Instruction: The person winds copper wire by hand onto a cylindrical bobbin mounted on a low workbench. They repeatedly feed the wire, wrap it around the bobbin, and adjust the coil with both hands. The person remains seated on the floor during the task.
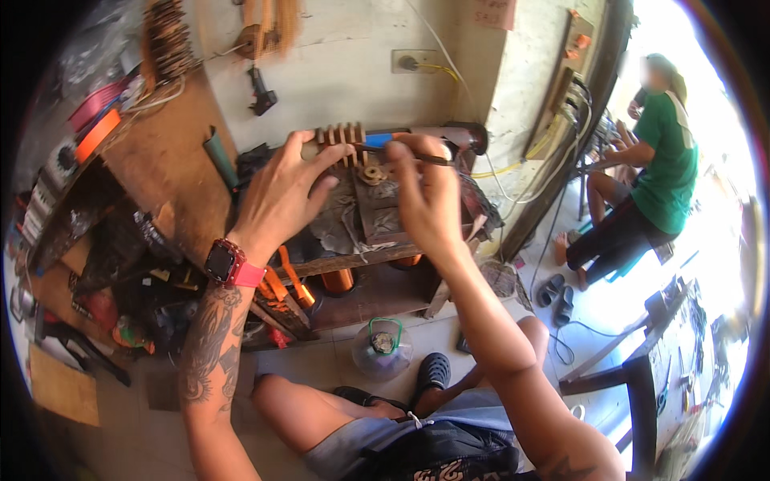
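Note:
A tan slotted wooden former (341,133), like a row of thin discs, sits above the small wooden bench. My left hand (290,183) is at its left side, fingers stretched out and thumb apart, an index fingertip at its lower edge. Beside it, my right hand (431,188) is closed around a dark rod-like tool (439,161) whose exact kind is blurred. A thin brown piece (369,147) stretches between the two hands. Just below lies a round tan spool-like part (372,173). Behind my right hand is a blue-and-grey cylindrical thing (385,139).
Copper wire spools (338,280) stand under the bench (377,250). On the floor between my feet is a clear jug with a green handle (382,353). A cluttered wooden cabinet (164,160) is at left. A person in green (670,152) sits at right, near a chair (638,385).

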Demonstrator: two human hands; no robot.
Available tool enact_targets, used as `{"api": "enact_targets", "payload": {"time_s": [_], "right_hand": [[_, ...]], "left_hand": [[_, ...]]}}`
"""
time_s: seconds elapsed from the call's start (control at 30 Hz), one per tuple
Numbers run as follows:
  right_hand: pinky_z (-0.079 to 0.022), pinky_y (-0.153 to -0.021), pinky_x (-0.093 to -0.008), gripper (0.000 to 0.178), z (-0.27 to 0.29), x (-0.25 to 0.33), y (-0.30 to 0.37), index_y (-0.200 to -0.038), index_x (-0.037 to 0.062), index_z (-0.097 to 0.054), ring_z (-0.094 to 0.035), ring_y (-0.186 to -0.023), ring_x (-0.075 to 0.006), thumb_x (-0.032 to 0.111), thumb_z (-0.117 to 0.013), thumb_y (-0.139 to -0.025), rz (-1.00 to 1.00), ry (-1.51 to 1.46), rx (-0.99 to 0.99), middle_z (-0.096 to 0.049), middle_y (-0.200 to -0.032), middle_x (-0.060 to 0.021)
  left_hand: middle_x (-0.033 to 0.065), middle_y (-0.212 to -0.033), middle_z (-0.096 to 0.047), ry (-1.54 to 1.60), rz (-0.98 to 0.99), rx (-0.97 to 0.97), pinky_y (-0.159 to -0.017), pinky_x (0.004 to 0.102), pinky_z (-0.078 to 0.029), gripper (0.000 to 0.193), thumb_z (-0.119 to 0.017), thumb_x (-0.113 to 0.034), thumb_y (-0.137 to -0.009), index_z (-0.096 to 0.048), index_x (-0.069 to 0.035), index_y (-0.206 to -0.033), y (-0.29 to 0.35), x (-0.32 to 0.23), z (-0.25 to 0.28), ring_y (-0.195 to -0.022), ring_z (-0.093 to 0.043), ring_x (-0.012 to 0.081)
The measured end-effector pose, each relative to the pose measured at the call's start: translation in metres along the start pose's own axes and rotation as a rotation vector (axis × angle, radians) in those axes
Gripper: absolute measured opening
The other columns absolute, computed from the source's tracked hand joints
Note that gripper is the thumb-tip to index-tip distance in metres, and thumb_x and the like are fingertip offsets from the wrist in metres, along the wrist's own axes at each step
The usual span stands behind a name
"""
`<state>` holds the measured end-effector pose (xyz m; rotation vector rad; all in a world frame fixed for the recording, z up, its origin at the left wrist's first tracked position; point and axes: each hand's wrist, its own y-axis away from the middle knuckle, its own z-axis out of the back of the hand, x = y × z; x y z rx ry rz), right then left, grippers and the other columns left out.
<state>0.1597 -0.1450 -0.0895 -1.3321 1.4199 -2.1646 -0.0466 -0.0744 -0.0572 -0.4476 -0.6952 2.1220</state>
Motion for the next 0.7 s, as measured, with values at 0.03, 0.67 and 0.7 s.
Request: {"api": "enact_targets", "payload": {"time_s": [0.03, 0.67, 0.7], "right_hand": [[-0.054, -0.083, -0.0339, 0.020, 0.002, -0.002, -0.001, -0.113, -0.0013, -0.065, -0.070, -0.091, -0.0236, 0.018, -0.061, -0.109, -0.128, -0.118, -0.059, -0.071, -0.103, -0.0145], [-0.049, -0.089, -0.0404, 0.047, 0.222, 0.097, 0.018, -0.131, -0.0001, -0.065, -0.055, -0.098, -0.0216, 0.030, -0.067, -0.095, 0.195, 0.208, -0.265, -0.061, -0.120, -0.0131], [-0.044, -0.101, -0.0494, 0.053, 0.256, 0.110, -0.002, -0.133, 0.0040, -0.066, -0.053, -0.118, -0.0265, 0.041, -0.065, -0.095, 0.473, 0.130, -0.104, -0.058, -0.134, -0.0171]], "left_hand": [[0.0162, -0.142, -0.057, 0.078, -0.005, -0.054, -0.103, 0.0474, -0.053, 0.055, -0.077, -0.014, -0.093, -0.061, -0.023, -0.145, 0.007, -0.002, 0.001, -0.129, -0.059, 0.0411], [-0.0091, -0.080, -0.034, 1.377, 0.859, -0.275, -0.050, 0.0169, -0.024, 0.048, -0.052, -0.042, -0.112, -0.052, -0.007, -0.146, 0.236, -0.055, -0.085, -0.060, -0.029, -0.0003], [-0.0089, -0.077, -0.032, 1.427, 0.884, -0.348, -0.049, 0.0177, -0.023, 0.048, -0.052, -0.044, -0.112, -0.055, -0.006, -0.141, 0.250, -0.046, -0.091, -0.058, -0.029, 0.0002]]}}
